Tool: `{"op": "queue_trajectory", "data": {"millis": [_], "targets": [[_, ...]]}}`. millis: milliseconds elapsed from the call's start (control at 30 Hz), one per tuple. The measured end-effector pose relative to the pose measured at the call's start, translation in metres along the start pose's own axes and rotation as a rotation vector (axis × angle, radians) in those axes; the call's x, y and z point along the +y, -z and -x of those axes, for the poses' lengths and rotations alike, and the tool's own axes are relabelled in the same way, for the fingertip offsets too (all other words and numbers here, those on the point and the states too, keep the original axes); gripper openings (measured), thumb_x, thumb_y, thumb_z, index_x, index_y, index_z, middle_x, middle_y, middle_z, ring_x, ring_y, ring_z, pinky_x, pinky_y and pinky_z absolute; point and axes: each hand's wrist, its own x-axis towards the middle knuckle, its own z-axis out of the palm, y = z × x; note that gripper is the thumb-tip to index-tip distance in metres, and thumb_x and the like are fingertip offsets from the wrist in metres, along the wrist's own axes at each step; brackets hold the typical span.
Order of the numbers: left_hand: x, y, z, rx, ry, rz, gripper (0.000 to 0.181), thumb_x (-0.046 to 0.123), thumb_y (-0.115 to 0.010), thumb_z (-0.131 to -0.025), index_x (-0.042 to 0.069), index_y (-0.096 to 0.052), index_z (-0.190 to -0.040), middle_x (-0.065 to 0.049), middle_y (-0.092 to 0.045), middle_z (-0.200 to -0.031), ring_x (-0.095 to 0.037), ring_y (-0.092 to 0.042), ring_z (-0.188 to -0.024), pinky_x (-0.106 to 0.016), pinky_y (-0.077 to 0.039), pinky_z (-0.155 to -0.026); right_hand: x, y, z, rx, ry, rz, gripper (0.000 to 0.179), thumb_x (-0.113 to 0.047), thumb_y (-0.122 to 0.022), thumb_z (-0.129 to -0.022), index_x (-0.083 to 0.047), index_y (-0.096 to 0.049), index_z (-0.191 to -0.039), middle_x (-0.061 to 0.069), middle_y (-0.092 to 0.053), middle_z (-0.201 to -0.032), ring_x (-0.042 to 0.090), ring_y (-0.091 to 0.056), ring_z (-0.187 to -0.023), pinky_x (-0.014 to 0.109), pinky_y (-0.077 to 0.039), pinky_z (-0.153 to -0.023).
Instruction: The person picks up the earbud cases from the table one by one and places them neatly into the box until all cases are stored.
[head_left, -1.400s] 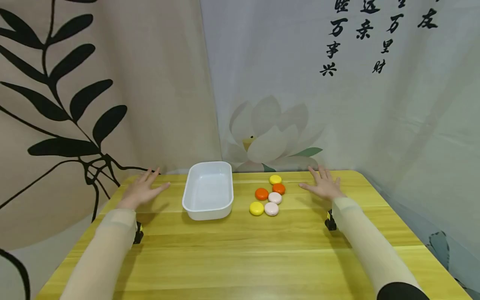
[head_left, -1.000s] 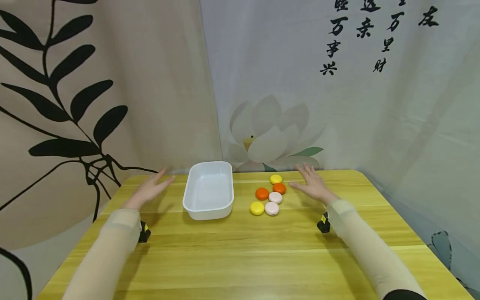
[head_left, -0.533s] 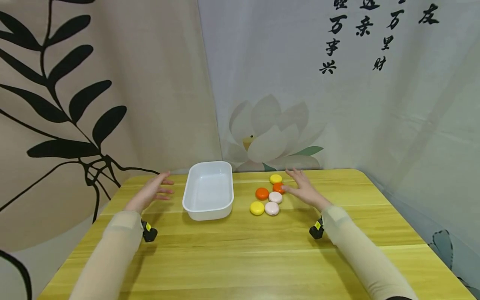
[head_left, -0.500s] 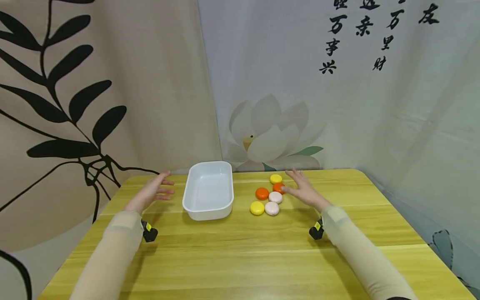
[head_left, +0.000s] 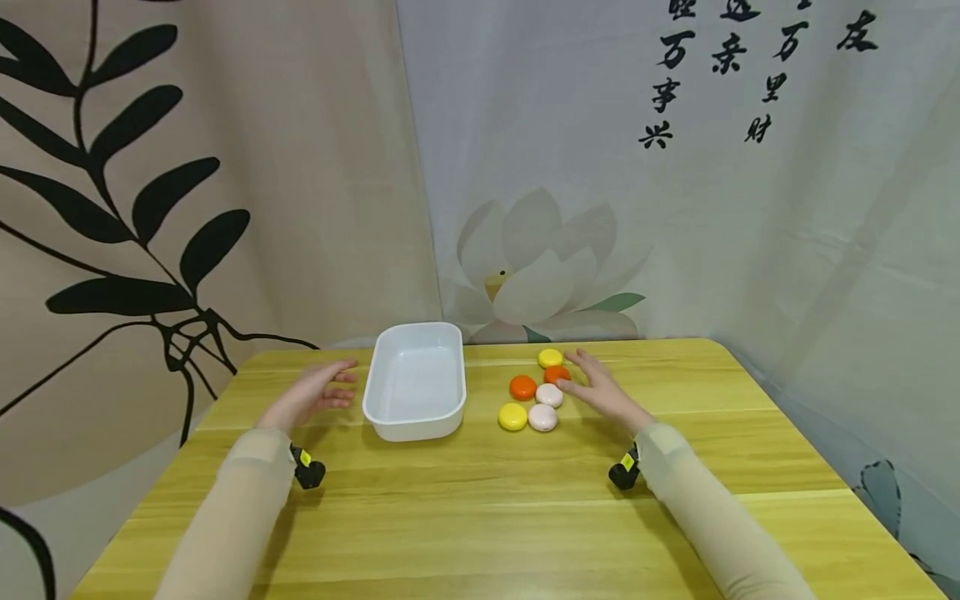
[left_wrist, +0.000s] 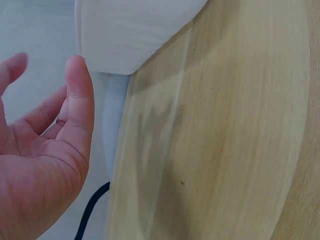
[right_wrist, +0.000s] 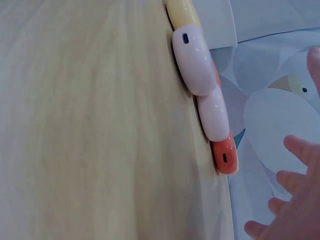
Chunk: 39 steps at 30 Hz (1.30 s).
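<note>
My left hand (head_left: 311,396) hovers left of the white rectangular tray (head_left: 416,428), holding nothing; in the left wrist view the hand (left_wrist: 47,165) has its fingers loosely bent and thumb apart. My right hand (head_left: 602,392) reaches in from the right, fingers spread, above the group of glossy rounded discs. Its thumb overlaps the far orange disc (head_left: 556,375) in the head view, but the right wrist view shows the hand (right_wrist: 297,195) apart from that orange disc (right_wrist: 224,156). Beside it lie a yellow disc (head_left: 550,357), another orange one (head_left: 522,387), two pale pink ones (head_left: 543,417) and a nearer yellow one (head_left: 513,417).
The wooden table (head_left: 465,517) ends at a printed curtain (head_left: 337,183) behind. Small dark slots show on the edges of a pink disc (right_wrist: 194,60) and an orange disc in the right wrist view. A black camera (head_left: 307,469) sits at each wrist.
My right hand has moved left and slightly nearer, from beside the discs to over their right edge. My left hand has shifted right toward the tray, turning palm inward. Tray and discs stay put.
</note>
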Motion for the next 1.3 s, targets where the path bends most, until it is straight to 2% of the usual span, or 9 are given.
{"op": "queue_trajectory", "data": {"millis": [167,333,367,467,567,600,800,1000,1300], "targets": [[-0.006,0.0,-0.003,-0.014,-0.011,0.018,0.064,0.03,-0.049,-0.103,-0.008,-0.025,-0.149,-0.029,-0.042,-0.132,-0.016,-0.064,-0.083,-0.029,-0.056,-0.077,0.002,-0.004,0.0,0.0,-0.025,-0.049,0.076,-0.046,-0.057,-0.095,-0.005,-0.027,-0.152,0.023,-0.01,-0.158,0.046,-0.01,-0.142,0.067,-0.013,-0.109],[-0.009,-0.001,-0.005,-0.055,-0.025,0.058,0.061,0.021,-0.051,-0.102,-0.006,-0.024,-0.15,-0.01,-0.058,-0.111,-0.014,-0.064,-0.078,-0.026,-0.056,-0.072,0.001,-0.006,0.001,0.017,-0.095,-0.162,0.07,-0.04,-0.059,-0.096,-0.009,-0.029,-0.152,0.017,-0.016,-0.159,0.04,-0.013,-0.143,0.063,-0.015,-0.111],[-0.01,-0.002,-0.006,-0.065,-0.025,0.066,0.061,0.02,-0.051,-0.102,-0.006,-0.023,-0.15,-0.006,-0.061,-0.107,-0.014,-0.065,-0.077,-0.026,-0.056,-0.071,-0.005,-0.005,0.003,0.017,-0.114,-0.186,0.069,-0.038,-0.059,-0.097,-0.008,-0.03,-0.152,0.017,-0.017,-0.158,0.04,-0.013,-0.143,0.062,-0.015,-0.111],[-0.01,-0.003,-0.008,-0.074,-0.013,0.095,0.063,0.018,-0.054,-0.101,-0.005,-0.024,-0.15,0.001,-0.066,-0.098,-0.013,-0.066,-0.074,-0.025,-0.056,-0.069,-0.006,-0.008,0.003,0.038,-0.162,-0.275,0.065,-0.032,-0.062,-0.096,-0.008,-0.035,-0.15,0.016,-0.021,-0.158,0.04,-0.016,-0.143,0.06,-0.016,-0.112],[-0.01,-0.004,-0.009,-0.08,-0.006,0.112,0.063,0.017,-0.055,-0.1,-0.004,-0.024,-0.151,0.001,-0.067,-0.095,-0.012,-0.066,-0.072,-0.025,-0.056,-0.069,-0.004,-0.012,0.001,0.066,-0.191,-0.349,0.062,-0.027,-0.066,-0.094,-0.007,-0.041,-0.147,0.015,-0.027,-0.155,0.04,-0.021,-0.141,0.057,-0.019,-0.112],[-0.01,-0.005,-0.01,-0.078,-0.003,0.115,0.062,0.017,-0.056,-0.1,-0.004,-0.025,-0.15,0.001,-0.067,-0.094,-0.011,-0.065,-0.072,-0.024,-0.056,-0.069,0.003,-0.015,-0.001,0.079,-0.193,-0.38,0.061,-0.026,-0.066,-0.094,-0.008,-0.042,-0.146,0.014,-0.029,-0.154,0.039,-0.023,-0.14,0.055,-0.02,-0.113],[-0.013,-0.009,-0.009,-0.09,-0.012,0.122,0.063,0.016,-0.056,-0.1,-0.003,-0.024,-0.151,0.0,-0.067,-0.092,-0.011,-0.065,-0.072,-0.024,-0.056,-0.069,0.013,-0.023,-0.004,0.111,-0.182,-0.478,0.054,-0.021,-0.068,-0.092,-0.002,-0.049,-0.14,0.015,-0.045,-0.144,0.032,-0.037,-0.134,0.049,-0.027,-0.111],[-0.018,-0.011,-0.012,-0.1,-0.014,0.12,0.064,0.011,-0.056,-0.099,-0.002,-0.023,-0.152,-0.002,-0.068,-0.091,-0.014,-0.066,-0.074,-0.025,-0.056,-0.07,0.018,-0.028,-0.001,0.128,-0.198,-0.514,0.049,-0.024,-0.072,-0.089,-0.002,-0.058,-0.131,0.013,-0.055,-0.135,0.028,-0.042,-0.13,0.049,-0.027,-0.11],[-0.019,-0.011,-0.013,-0.116,-0.02,0.094,0.066,0.011,-0.057,-0.099,-0.002,-0.021,-0.152,-0.003,-0.066,-0.095,-0.014,-0.065,-0.079,-0.027,-0.056,-0.073,0.018,-0.028,-0.005,0.09,-0.22,-0.506,0.044,-0.02,-0.071,-0.09,-0.002,-0.061,-0.128,0.013,-0.057,-0.132,0.028,-0.044,-0.129,0.047,-0.026,-0.112]]}}
